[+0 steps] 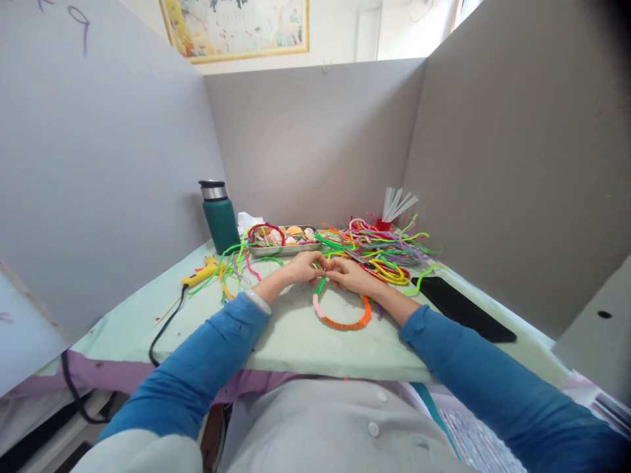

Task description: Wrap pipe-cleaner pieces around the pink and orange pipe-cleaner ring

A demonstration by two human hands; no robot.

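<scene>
A ring of fuzzy pipe cleaner (348, 325), orange at the bottom and right with pink and green on its left side, hangs over the table below my hands. My left hand (306, 267) pinches the upper left part of the ring, where the green stretch runs up to the fingers. Close against it, my right hand (348, 274) has its fingertips pressed together at the same spot. The exact bit between the fingertips is hidden. Behind my hands lies a pile of loose coloured pipe cleaners (374, 236).
A metal tray (286, 249) of shells and trinkets stands at the back, beside a green bottle (220, 220). A yellow glue gun (201, 272) with a black cord lies left. At right are a black flat slab (461, 307) and a red cup (383, 225) of glue sticks. Grey panels enclose the table.
</scene>
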